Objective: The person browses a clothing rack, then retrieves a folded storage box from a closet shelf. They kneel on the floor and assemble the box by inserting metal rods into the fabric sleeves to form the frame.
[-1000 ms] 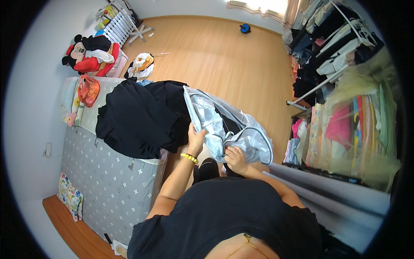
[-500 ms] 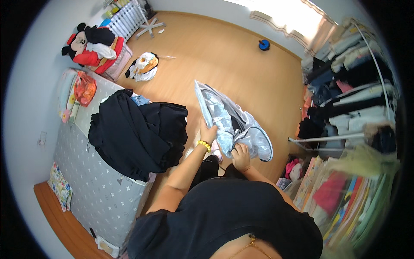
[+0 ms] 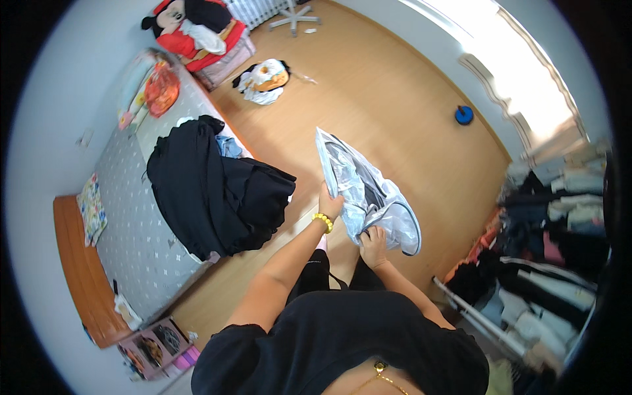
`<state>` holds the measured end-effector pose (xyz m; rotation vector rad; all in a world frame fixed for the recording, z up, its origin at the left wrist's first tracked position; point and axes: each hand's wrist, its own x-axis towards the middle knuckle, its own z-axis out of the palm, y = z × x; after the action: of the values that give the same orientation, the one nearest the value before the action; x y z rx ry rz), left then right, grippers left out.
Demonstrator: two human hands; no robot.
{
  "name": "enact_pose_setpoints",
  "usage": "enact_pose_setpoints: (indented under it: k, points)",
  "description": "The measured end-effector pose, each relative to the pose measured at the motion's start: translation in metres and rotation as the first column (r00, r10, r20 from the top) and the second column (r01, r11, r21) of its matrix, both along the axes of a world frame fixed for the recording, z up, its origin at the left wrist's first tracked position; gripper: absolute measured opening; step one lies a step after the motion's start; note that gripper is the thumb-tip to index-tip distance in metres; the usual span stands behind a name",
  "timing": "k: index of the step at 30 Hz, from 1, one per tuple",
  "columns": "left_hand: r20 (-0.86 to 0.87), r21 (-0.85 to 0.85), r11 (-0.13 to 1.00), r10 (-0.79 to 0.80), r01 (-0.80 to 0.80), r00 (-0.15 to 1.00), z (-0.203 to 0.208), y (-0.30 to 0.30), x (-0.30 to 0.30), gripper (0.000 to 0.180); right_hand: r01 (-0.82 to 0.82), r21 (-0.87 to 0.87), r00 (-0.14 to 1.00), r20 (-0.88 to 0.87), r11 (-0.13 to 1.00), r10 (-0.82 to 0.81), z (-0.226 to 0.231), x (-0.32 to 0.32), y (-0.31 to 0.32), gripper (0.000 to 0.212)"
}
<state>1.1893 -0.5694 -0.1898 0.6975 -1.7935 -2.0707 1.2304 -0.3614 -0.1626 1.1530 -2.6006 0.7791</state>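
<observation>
In front of my body I hold a crumpled, translucent pale-grey bag with dark piped edges (image 3: 395,220), which looks like a garment bag. Its sheer sides are bunched, and something dark shows through the folds. My left hand (image 3: 331,203), with a yellow beaded bracelet at the wrist, grips the long flat edge on its left side. At the lower middle, my right hand (image 3: 373,246) is closed on the bunched material near the dark piping. The bag hangs in the air above the wooden floor.
Left of me, a heap of black clothing (image 3: 204,191) lies on a bed with a grey patterned cover (image 3: 135,253). A clothes pile (image 3: 270,82) and a blue wheel-like object (image 3: 464,116) are on the floor. Packed clothes (image 3: 546,224) hang on a white-framed rack at right.
My view has swung to the right, so the bed, rack and window sit differently in the picture. Both hands keep their grip on the bag, whose shape has barely altered.
</observation>
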Motion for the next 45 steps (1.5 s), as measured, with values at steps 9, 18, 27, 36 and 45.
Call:
enact_pose_setpoints:
  k: [9,18,27,36,45]
  points:
    - [-0.002,0.064,0.978,0.199,-0.198,0.980,-0.083,0.010,-0.079,0.053,-0.220,0.056,0.971,-0.087,0.974,0.225,-0.076,-0.135,0.012,0.009]
    - [0.127,0.009,0.981,0.191,-0.194,0.973,-0.210,-0.017,-0.113,0.058,-0.431,0.121,0.901,-0.008,0.894,0.435,-0.229,-0.183,-0.010,0.009]
    - [0.212,-0.288,0.946,0.212,-0.146,0.954,-0.362,-0.069,-0.134,0.046,-0.413,0.381,0.909,0.110,0.828,0.402,-0.363,-0.194,-0.063,0.025]
    - [0.409,-0.297,0.946,0.000,0.133,0.912,-0.516,-0.207,-0.120,0.063,-0.512,-0.237,0.664,0.499,0.825,0.556,-0.278,-0.296,-0.064,0.038]
    - [0.550,-0.436,0.893,0.165,0.113,0.818,-0.577,-0.207,-0.125,0.036,0.378,0.519,0.867,0.091,0.767,-0.489,-0.520,-0.383,-0.024,0.060]
